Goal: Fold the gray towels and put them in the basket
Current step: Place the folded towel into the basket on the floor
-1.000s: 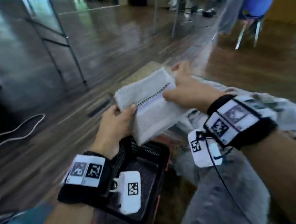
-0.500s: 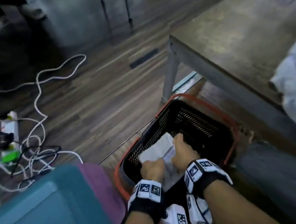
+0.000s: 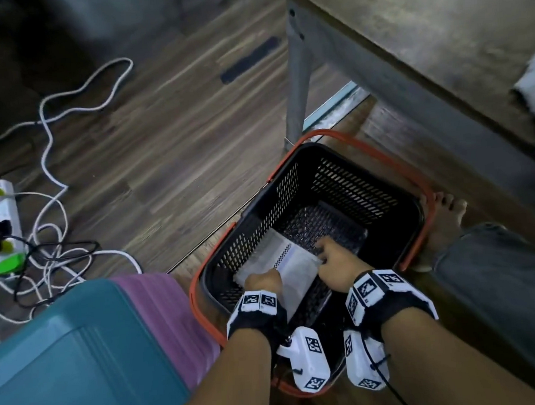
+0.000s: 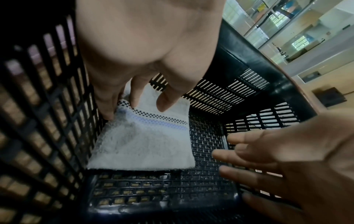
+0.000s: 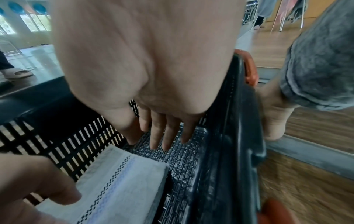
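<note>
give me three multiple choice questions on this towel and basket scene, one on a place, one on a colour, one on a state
1. Where does the folded towel lie?
A. on the table
B. on the basket floor, against its left wall
C. on the teal case

2. What colour are the basket's handles?
A. orange-red
B. yellow
C. white

3. How is the right hand?
A. gripping the towel
B. fingers straight, holding nothing
C. clenched round a handle

Answers:
1 B, the left wrist view shows it flat on the mesh floor by the side wall.
2 A, the loops around the black rim are orange-red.
3 B, its fingers hang extended over bare mesh beside the towel.
</note>
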Demonstrator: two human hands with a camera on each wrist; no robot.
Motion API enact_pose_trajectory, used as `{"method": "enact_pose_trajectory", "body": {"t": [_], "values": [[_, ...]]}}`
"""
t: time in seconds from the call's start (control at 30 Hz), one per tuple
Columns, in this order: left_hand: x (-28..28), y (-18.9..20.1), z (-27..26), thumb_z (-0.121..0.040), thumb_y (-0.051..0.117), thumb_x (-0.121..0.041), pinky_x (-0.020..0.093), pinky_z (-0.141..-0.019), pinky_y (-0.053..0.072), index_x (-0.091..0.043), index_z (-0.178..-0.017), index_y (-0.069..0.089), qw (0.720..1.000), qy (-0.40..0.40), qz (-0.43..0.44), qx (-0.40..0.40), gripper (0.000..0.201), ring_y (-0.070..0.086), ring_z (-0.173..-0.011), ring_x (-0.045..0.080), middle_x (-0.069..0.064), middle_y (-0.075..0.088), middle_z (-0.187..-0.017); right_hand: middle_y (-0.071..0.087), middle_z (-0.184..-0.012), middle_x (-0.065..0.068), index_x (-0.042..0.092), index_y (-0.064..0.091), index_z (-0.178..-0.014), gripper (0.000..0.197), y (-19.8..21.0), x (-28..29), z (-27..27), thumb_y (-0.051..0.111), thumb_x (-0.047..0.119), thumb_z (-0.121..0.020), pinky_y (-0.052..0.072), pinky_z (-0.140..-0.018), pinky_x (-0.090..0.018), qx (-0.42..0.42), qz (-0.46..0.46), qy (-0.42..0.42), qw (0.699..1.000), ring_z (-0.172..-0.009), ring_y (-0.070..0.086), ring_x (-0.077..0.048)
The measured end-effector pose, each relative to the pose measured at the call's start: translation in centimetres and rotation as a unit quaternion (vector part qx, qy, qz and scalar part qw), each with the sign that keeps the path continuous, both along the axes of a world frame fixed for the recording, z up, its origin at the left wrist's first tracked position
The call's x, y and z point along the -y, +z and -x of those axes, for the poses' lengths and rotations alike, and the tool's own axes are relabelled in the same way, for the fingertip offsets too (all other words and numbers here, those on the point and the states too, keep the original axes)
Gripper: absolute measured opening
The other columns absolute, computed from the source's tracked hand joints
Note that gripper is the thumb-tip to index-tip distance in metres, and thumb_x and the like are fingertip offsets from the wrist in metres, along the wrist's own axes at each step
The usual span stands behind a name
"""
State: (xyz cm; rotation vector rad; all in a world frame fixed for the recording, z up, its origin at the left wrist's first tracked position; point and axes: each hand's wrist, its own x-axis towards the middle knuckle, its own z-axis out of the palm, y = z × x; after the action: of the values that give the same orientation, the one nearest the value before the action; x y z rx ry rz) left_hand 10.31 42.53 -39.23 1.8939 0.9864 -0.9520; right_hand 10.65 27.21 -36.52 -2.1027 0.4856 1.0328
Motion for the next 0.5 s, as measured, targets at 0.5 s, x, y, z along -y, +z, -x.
{"method": "enact_pose_trajectory", "body": {"t": [0.5], "values": [[0.9,11.7,-3.1,-0.095,0.056,-0.016,0.037,-0.079,0.053,0.007,-0.105,0.067,0.979,-0.042,0.077,0.184,0.028,0.066,-0.09,0.034,0.022,0.067,-0.096,0.066,-0.105,-0.009,0.015,0.056,-0.118,0.024,14.4,0.7,-3.1,0.06,0.026,-0.098,0.049,-0.08,-0.037,0.228,-0.041,-0.026,0.972,-0.088,0.061,-0.023]]}}
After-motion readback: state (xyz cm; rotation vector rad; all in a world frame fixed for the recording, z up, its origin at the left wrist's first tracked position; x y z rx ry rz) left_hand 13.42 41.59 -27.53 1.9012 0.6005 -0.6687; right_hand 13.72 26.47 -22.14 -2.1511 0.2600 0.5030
